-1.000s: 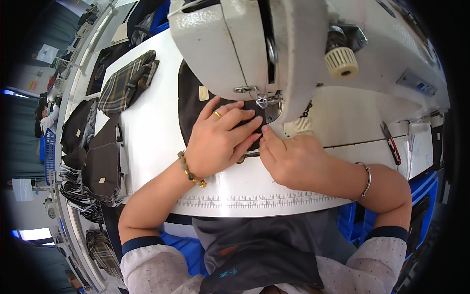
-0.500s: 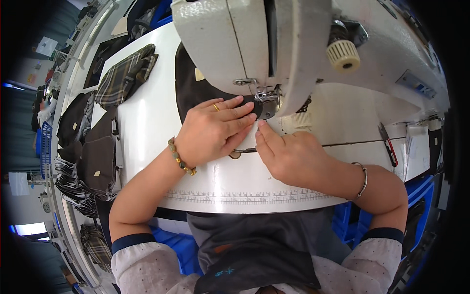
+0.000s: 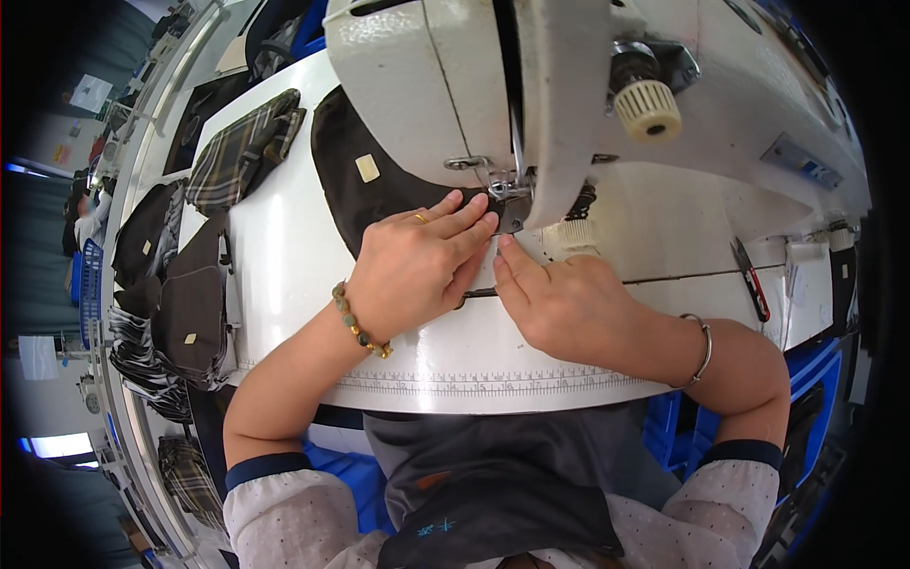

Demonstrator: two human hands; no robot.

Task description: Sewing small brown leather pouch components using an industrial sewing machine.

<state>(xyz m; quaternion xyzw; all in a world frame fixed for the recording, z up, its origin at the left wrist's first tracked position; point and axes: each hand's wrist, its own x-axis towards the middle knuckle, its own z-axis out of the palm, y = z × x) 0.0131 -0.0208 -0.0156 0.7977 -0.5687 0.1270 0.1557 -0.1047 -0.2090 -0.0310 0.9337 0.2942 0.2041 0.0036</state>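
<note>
A dark brown fabric piece [image 3: 346, 194] with a curved edge and a small pale yellow tag [image 3: 367, 169] lies partly beneath the sewing machine head [image 3: 474, 85]. Its near right corner reaches the metal presser foot [image 3: 512, 186]. My left hand [image 3: 417, 251] rests palm down over the fabric, fingers stretched toward the foot. Close beside it, my right hand [image 3: 564, 299] has its fingers curled, the index fingertip near the fabric's corner by the needle plate [image 3: 512, 225]. Whatever its thumb and fingers may pinch is hidden.
Folded plaid fabric [image 3: 242, 152] and stacked dark pieces [image 3: 190, 318] lie on the left. Red-handled snips [image 3: 752, 280] rest at the right. A printed ruler strip [image 3: 474, 387] follows the white table's near edge. Blue crates [image 3: 668, 431] stand below the table.
The brown fabric has swung leftward and nearer me, showing more of its surface and the tag. My left hand and forearm have shifted slightly right; the right hand stays nearly in place.
</note>
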